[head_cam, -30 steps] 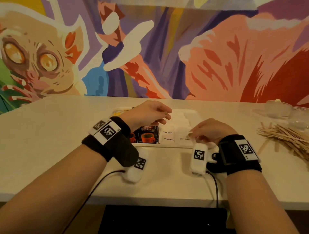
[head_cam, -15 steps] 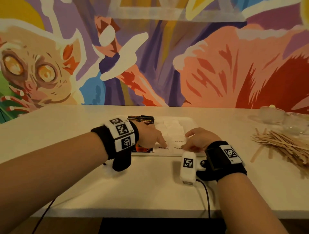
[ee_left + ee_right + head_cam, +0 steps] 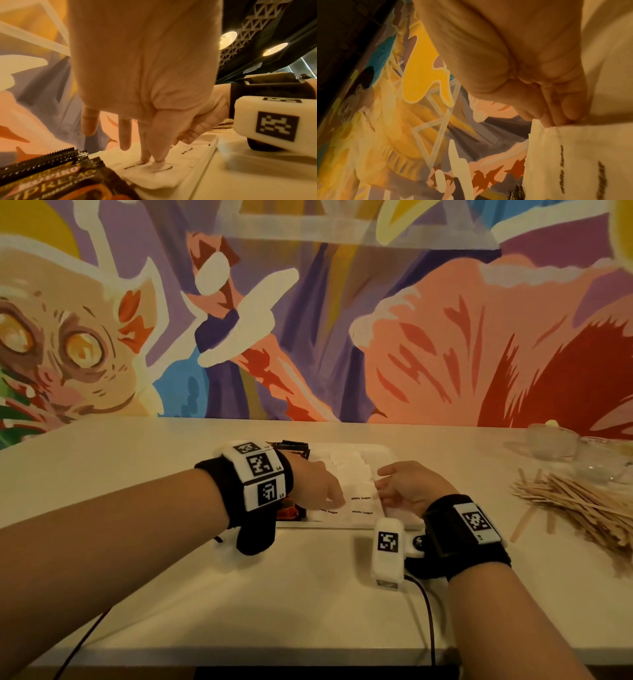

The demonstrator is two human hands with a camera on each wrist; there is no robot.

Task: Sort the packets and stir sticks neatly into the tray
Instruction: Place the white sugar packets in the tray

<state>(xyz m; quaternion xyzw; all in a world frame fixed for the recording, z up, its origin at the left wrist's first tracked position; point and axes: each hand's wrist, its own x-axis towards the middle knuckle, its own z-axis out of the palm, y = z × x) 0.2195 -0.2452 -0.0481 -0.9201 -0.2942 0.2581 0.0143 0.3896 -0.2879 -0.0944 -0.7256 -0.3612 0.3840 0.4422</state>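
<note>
A white tray point(image 3: 388, 453) lies in the middle of the table. It holds rows of white sugar packets point(image 3: 360, 505) and, on its left side, dark coffee packets point(image 3: 291, 446). My left hand point(image 3: 337, 503) reaches in from the left. Its straight fingers press down on a front sugar packet point(image 3: 164, 169), next to the coffee packets point(image 3: 51, 182). My right hand point(image 3: 381, 487) sits at the right edge of the sugar rows. Its bunched fingertips point(image 3: 547, 120) pinch the edge of a sugar packet point(image 3: 573, 155). A heap of wooden stir sticks point(image 3: 575, 501) lies on the table to the right.
Two clear glass cups point(image 3: 551, 440) stand at the back right, behind the stir sticks. A painted mural wall runs along the far table edge. Cables trail from both wrist cameras over the near table edge.
My left hand has come down from the back of the tray to the front sugar packets and presses on them. My right hand has stayed at the packets' right edge.
</note>
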